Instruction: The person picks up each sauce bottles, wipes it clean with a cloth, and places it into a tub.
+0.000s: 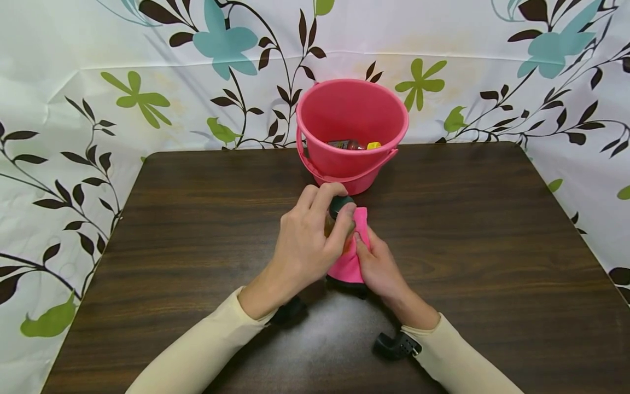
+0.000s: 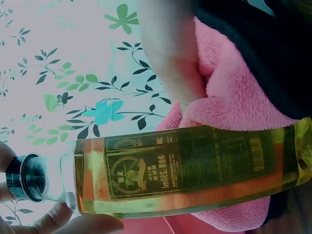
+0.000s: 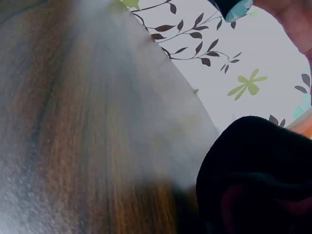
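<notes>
A clear bottle (image 2: 195, 168) of yellow liquid, with a dark label and a dark green cap (image 1: 340, 204), is held over the table. My left hand (image 1: 307, 238) pinches it at the cap end, a finger and the thumb bent round the top. A pink fuzzy cloth (image 1: 346, 268) with a black border (image 3: 253, 161) lies against the bottle's side and partly behind it. My right hand (image 1: 383, 268) grips the cloth, thumb on top; its other fingers are largely hidden by the fabric. In the head view the hand and cloth hide most of the bottle.
A pink bucket (image 1: 351, 158) stands at the table's back edge, just beyond the hands, its handle hanging down in front. Inside it lie a yellow item (image 1: 373, 145) and other small things. The dark wood table (image 1: 221, 219) meets a patterned curtain (image 1: 187, 109).
</notes>
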A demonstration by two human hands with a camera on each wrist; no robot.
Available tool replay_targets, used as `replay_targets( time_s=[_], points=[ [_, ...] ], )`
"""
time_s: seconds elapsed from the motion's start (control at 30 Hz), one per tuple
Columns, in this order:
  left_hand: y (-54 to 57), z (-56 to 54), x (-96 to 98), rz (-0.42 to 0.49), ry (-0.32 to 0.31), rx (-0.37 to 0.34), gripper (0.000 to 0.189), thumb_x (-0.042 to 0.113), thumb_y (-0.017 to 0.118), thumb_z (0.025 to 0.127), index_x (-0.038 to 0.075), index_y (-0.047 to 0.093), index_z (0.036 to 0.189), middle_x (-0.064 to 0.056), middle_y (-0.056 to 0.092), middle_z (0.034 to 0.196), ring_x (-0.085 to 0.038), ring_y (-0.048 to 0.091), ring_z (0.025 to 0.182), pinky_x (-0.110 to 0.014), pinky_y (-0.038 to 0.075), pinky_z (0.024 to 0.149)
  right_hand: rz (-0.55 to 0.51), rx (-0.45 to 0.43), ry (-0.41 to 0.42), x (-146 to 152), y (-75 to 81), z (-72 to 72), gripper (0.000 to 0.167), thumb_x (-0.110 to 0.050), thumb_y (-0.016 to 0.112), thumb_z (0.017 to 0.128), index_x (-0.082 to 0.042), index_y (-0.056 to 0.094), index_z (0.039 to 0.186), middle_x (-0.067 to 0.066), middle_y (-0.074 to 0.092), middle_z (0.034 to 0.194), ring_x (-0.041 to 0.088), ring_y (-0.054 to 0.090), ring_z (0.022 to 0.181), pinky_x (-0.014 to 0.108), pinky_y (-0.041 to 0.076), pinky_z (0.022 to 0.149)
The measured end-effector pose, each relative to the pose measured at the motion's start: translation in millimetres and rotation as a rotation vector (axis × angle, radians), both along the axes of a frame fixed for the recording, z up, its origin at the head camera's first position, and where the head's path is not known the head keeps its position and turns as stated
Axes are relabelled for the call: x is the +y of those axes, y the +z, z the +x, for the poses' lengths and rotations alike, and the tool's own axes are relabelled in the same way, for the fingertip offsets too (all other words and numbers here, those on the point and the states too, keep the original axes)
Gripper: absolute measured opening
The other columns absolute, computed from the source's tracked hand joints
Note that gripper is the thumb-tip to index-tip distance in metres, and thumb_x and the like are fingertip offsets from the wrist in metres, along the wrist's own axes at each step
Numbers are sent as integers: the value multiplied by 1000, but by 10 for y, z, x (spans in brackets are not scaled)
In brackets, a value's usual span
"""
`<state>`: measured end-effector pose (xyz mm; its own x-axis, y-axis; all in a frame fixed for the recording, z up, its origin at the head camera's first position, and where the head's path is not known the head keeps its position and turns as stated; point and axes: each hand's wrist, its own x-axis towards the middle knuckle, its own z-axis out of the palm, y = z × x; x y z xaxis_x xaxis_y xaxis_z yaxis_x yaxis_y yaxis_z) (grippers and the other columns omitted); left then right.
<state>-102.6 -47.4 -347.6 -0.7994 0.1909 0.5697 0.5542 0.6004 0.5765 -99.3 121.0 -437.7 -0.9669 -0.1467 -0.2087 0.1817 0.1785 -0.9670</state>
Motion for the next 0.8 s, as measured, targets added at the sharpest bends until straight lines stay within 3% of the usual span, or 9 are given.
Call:
replay_targets(
  time_s=[0.13,0.3,0.53,0.8],
  points=[
    [-6,-3,-18,-11,9,12,27,30,62,102,12,64,123,-8,60,95,-14,56,71,-29,52,57,-80,-58,-6,-36,34,2,45,-32,41,115,-26,44,159,9,71,118,11,69,101,27,55,92],
    [6,1,-31,-18,13,30,27,31,63,102,13,64,123,-7,60,96,-13,56,71,-30,52,58,-208,-120,6,-94,196,21,51,-41,41,113,-36,34,164,5,61,134,18,63,119,32,51,101],
    [-26,19,-7,-17,4,36,26,29,64,102,13,65,122,-8,61,99,-14,56,72,-31,55,60,-281,-114,1,-111,466,133,55,-39,37,114,-30,26,167,1,46,152,19,47,137,26,51,102],
    [-32,23,-13,-18,16,56,26,31,64,102,16,66,123,-5,59,97,-12,53,73,-31,51,58,-314,-55,16,-137,657,129,49,-41,35,114,-36,29,163,3,51,136,23,53,128,31,54,97]
  ],
)
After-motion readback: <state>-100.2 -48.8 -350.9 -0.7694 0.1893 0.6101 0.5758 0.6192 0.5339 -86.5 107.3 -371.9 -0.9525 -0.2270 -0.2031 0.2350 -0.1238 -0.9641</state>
